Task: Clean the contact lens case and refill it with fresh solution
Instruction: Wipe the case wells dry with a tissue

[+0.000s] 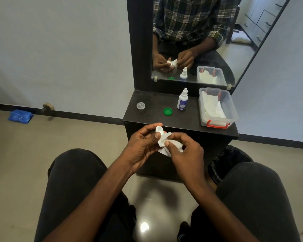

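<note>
My left hand [143, 145] grips the white contact lens case [159, 133] in front of the black shelf, the case standing on edge. My right hand [185, 151] presses a crumpled white tissue [166, 151] against the case's lower well. On the shelf lie a green cap [168, 111] and a clear cap [140, 105]. The white solution bottle [182, 100] with a blue label stands upright behind the green cap, its tip closed.
A clear plastic box [233, 112] with red latches holds white tissues at the shelf's right end. A mirror [217, 41] rises behind the black shelf [154, 116]. A black-lined bin [229, 159] sits on the floor at right. A blue packet [20, 116] lies by the wall.
</note>
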